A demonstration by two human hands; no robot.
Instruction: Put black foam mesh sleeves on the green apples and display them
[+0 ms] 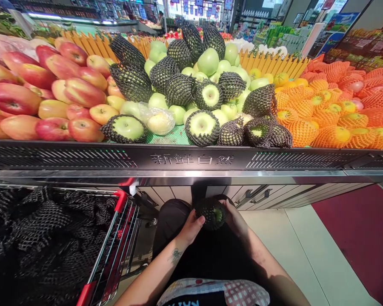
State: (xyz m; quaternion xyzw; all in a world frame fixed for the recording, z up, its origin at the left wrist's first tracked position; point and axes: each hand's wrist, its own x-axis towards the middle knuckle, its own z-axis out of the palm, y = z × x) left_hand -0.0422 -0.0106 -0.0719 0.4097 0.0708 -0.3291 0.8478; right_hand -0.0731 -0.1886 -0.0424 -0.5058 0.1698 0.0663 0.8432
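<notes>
Low in front of my lap, both hands hold one green apple (pixel 217 214) wrapped in a black foam net (pixel 204 211). My left hand (pixel 192 225) grips its left side, thumb along the net. My right hand (pixel 230 213) is closed on the right side, its fingers partly hidden behind the fruit. Green skin shows through the net's opening. Ahead on the display, a netted green apple (pixel 202 123) sits at the front edge, among several others in black nets and several bare green ones (pixel 208 62).
A shopping cart (pixel 113 238) full of black foam nets (pixel 41 229) stands at my left. Red apples (pixel 83 91) fill the display's left; orange-netted fruit (pixel 322 114) fills its right. The dark display ledge (pixel 191 158) runs across, with cabinet doors (pixel 274 195) below.
</notes>
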